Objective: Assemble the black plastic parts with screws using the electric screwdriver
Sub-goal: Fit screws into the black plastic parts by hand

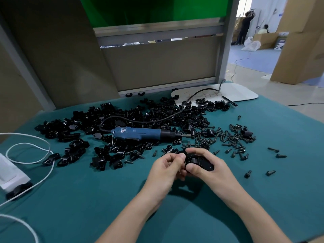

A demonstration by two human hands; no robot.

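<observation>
Both hands meet just above the teal table near its middle. My right hand (206, 165) grips a black plastic part (199, 163) between thumb and fingers. My left hand (168, 165) pinches the same part from its left side; whether it also holds a screw is hidden by the fingers. The blue electric screwdriver (138, 133) lies flat on the table behind the hands, tip pointing right, untouched. A large heap of black plastic parts (122, 120) spreads behind it. Loose black screws (226, 139) are scattered to the right of the screwdriver's tip.
A white cable (35, 155) loops at the left by a white box (10, 174). The screwdriver's black cord (157, 120) runs back over the heap to a white board (233, 93). Single screws (270, 172) lie at the right. A partition stands behind the table.
</observation>
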